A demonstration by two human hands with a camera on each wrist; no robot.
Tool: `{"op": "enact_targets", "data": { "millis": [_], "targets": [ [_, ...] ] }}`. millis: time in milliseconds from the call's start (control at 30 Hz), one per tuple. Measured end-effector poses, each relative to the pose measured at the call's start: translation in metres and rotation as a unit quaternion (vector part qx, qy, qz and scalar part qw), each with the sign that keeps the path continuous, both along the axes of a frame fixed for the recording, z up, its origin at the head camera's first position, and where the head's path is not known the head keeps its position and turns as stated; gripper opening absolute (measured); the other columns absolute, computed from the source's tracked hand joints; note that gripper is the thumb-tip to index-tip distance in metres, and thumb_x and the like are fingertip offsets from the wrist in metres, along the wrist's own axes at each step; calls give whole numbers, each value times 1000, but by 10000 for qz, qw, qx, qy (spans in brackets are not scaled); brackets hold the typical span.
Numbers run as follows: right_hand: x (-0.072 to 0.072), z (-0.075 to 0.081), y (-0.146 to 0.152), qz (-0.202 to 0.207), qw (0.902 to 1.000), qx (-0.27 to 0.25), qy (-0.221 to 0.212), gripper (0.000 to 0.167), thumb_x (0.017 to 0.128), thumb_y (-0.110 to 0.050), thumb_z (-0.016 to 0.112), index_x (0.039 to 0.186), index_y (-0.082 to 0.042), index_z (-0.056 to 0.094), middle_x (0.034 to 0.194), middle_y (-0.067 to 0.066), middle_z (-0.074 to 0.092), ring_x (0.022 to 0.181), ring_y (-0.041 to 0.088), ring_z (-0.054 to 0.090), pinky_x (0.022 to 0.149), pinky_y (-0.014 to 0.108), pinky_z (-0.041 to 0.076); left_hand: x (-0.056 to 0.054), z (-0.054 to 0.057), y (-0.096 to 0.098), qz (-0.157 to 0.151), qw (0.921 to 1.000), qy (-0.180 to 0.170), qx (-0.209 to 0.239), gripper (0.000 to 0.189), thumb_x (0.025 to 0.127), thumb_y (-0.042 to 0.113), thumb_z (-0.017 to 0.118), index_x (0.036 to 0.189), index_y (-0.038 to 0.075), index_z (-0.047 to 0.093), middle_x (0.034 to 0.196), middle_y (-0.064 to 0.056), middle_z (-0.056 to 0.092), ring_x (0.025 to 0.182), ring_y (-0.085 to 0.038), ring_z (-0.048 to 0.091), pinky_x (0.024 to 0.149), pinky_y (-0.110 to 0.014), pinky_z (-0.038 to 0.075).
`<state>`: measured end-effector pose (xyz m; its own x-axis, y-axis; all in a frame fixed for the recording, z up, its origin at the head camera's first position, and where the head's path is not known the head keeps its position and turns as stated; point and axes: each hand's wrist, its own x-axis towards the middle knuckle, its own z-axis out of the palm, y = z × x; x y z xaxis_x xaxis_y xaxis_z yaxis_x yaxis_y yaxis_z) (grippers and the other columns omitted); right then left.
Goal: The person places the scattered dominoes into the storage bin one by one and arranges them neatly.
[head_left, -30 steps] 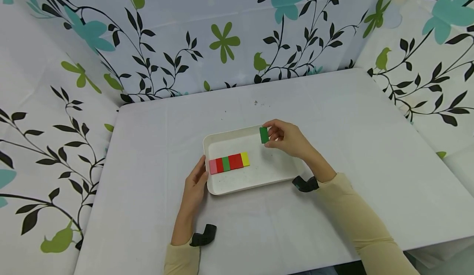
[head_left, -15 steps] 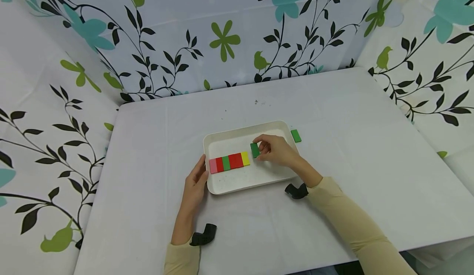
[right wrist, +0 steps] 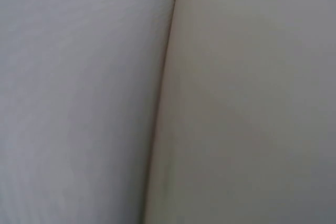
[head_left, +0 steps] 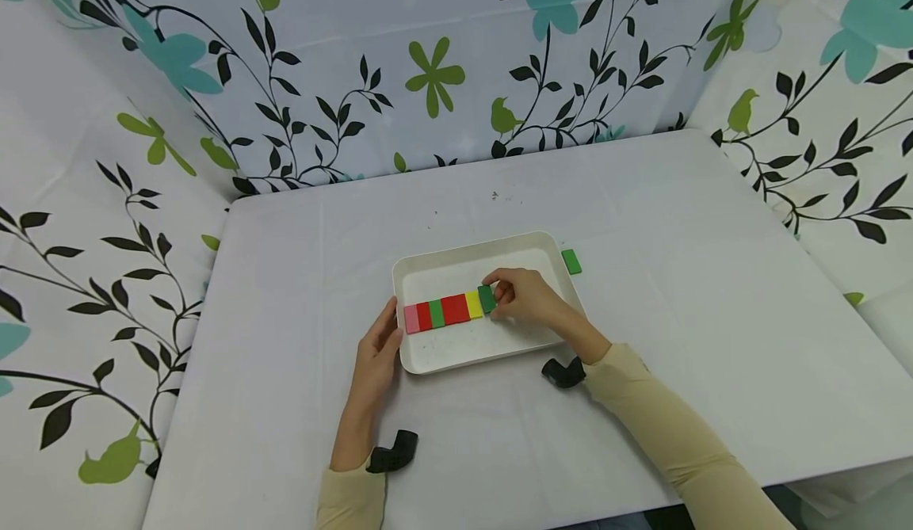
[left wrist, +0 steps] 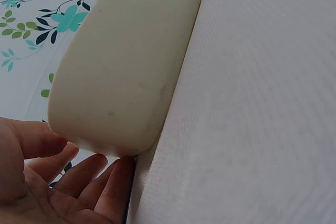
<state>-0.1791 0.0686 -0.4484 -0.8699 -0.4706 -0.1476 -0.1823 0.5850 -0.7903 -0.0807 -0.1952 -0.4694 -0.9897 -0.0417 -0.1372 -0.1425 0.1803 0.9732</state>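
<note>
A white tray (head_left: pixel 464 356) lies on the table. Inside it a row of flat coloured tiles runs left to right: pink (head_left: pixel 410 319), red, green, a wider red (head_left: pixel 455 310) and yellow (head_left: pixel 474 305). At the yellow end, my right hand (head_left: pixel 531 300) pinches a dark green tile (head_left: pixel 487 299) between thumb and fingers, right beside the yellow one. My left hand (head_left: pixel 376 353) rests its fingertips against the tray's left end; the left wrist view shows these fingers (left wrist: pixel 113 192) at the tray's outer wall (left wrist: pixel 121 66). The right wrist view shows only tray wall (right wrist: pixel 241 103) and cloth, no hand.
Another green tile (head_left: pixel 571 261) lies on the white-covered table (head_left: pixel 713 316) just outside the tray's right end. Small dark specks (head_left: pixel 495 196) dot the cloth behind the tray. Leaf-patterned curtains (head_left: pixel 435 78) stand along the back and both sides.
My right hand has carried the dark green tile left and toward me, from above the tray's far edge to the row's yellow end. The left hand keeps its place.
</note>
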Motion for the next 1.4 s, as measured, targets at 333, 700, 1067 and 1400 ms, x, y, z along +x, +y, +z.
{"op": "enact_targets", "data": {
  "millis": [333,700,1067,1400],
  "targets": [
    [-2,-5,-3,-84,9998,180,-61,46,76,-6,82,119,-3,64,86,6,60,74,14,54,70,21,47,0,-1,0,11,10000,13,73,53,103,8,43,154,17,31,160,-2,30,148,-21,27,100,-5,36],
    [-2,-7,-6,-111,9995,257,-149,47,76,-5,82,119,-2,64,87,6,60,74,14,54,71,21,48,-1,-2,0,22,10000,-25,78,53,103,9,42,155,18,30,160,-1,30,149,-20,25,118,-41,29],
    [-1,-5,-8,-107,9995,212,-227,47,76,-3,81,120,-1,63,87,6,59,74,14,55,71,21,48,0,1,0,25,10000,-51,14,54,103,9,43,155,18,30,160,-1,30,148,-20,27,114,-30,33],
    [0,-4,-7,-56,9996,214,-195,51,76,-3,81,123,-1,61,88,6,60,74,14,56,72,22,49,-1,-2,-1,-42,9995,138,275,54,102,4,43,154,12,30,160,-8,30,148,-24,26,101,-5,35]
  ]
}}
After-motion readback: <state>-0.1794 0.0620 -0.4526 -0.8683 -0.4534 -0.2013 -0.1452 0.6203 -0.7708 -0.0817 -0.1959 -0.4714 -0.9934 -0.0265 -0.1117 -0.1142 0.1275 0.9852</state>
